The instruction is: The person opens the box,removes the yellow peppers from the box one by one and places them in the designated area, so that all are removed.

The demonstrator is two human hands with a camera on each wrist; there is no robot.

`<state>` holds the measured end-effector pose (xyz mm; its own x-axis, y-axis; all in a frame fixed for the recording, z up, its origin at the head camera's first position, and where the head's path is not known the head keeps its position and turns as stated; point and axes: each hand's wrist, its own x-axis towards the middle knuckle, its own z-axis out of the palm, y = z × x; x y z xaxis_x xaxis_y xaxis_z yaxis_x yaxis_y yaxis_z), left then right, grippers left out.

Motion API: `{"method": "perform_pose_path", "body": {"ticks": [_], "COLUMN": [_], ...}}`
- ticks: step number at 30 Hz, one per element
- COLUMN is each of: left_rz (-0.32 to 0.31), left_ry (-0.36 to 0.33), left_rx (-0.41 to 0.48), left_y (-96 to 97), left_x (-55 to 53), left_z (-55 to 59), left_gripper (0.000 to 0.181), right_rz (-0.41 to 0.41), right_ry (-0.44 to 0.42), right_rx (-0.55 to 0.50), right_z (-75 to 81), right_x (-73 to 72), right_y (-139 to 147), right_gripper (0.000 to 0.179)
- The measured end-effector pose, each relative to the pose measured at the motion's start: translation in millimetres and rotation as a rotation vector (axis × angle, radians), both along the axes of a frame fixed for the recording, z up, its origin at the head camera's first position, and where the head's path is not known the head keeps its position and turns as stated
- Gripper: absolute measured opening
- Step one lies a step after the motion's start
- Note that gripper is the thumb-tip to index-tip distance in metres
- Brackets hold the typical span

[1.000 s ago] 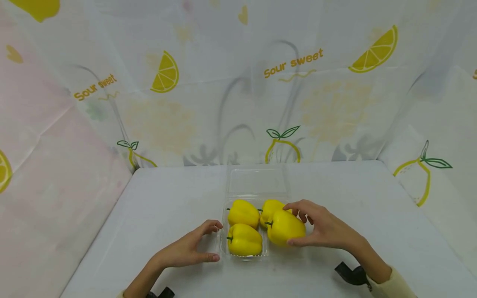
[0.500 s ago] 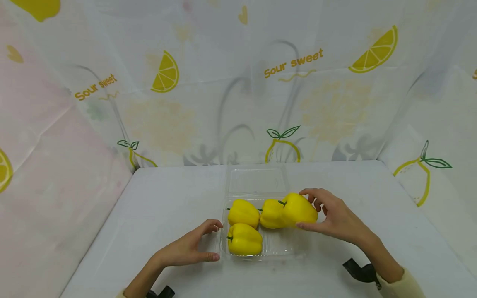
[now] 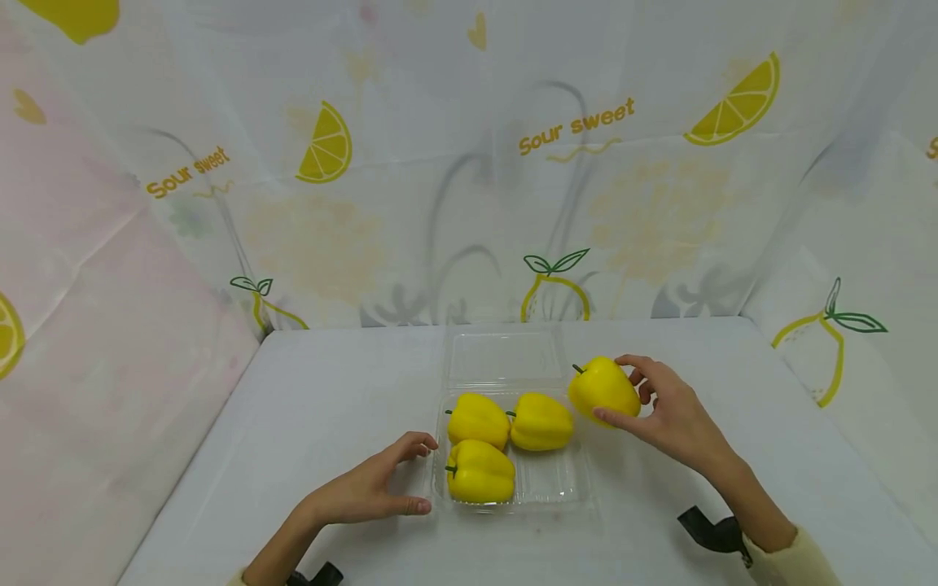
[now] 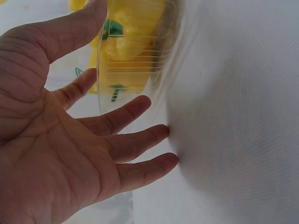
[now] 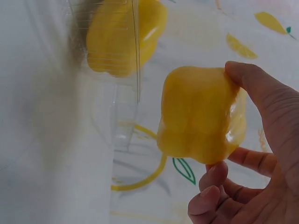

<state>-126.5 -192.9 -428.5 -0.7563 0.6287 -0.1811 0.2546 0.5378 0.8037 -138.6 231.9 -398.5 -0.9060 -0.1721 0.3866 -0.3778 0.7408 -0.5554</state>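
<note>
My right hand grips a yellow bell pepper between thumb and fingers, up off the table and just right of a clear plastic container. In the right wrist view this bell pepper hangs apart from the container wall. Inside the container sit three more yellow bell peppers: one at back left, one at front left and one at back right. By the container's left side my left hand is held with fingers spread and nothing in it; in the left wrist view its fingertips are near the wall.
The container's clear lid lies folded back behind it on the white table. Behind the table hangs a lemon-printed cloth. Black straps with camera parts are on the wrists.
My right hand has lifted its bell pepper from the container's front right, moving back and to the right past the back right pepper. The left hand has stayed in place.
</note>
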Motion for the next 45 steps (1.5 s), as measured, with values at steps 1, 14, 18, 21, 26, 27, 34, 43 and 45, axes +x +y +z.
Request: {"method": "perform_pose_path", "body": {"ticks": [1,14,18,21,26,27,34,43,45], "left_rz": [0.001,0.004,0.002,0.0,-0.004,-0.004,0.0,-0.004,-0.006], "left_ry": [0.0,0.002,0.012,0.018,0.023,0.024,0.015,0.018,0.017], "left_rx": [-0.002,-0.002,-0.002,-0.003,-0.005,-0.005,-0.005,0.0,0.004], "left_y": [-0.2,-1.8,-2.3,-2.2,-2.1,-2.0,-1.7,-1.7,-1.8], "left_x": [-0.1,-0.6,-0.7,-0.7,-0.9,-1.0,-0.7,-0.4,0.1], "left_z": [-0.7,-4.7,-6.0,-6.0,-5.3,-5.2,-4.4,-4.0,-3.9], "left_gripper": [0.071,0.071,0.07,0.07,0.07,0.07,0.07,0.07,0.07], "right_rz": [-0.01,-0.131,-0.147,-0.161,-0.192,-0.197,-0.234,-0.256,-0.257], "right_ry": [-0.012,-0.142,-0.169,-0.192,-0.217,-0.22,-0.257,-0.284,-0.296], "right_rx": [-0.005,-0.013,0.017,0.025,0.041,0.042,0.049,0.038,0.041], "right_z": [-0.3,-12.5,-18.3,-22.2,-28.0,-29.2,-40.7,-45.9,-45.9], "right_x": [-0.3,-5.9,-6.8,-7.2,-8.7,-9.1,-12.4,-14.5,-14.3], "right_y": [0.4,4.7,3.3,1.8,-0.2,-0.4,-2.3,-4.8,-5.9], "right_gripper": [0.068,0.07,0.074,0.077,0.079,0.079,0.083,0.087,0.088]}}
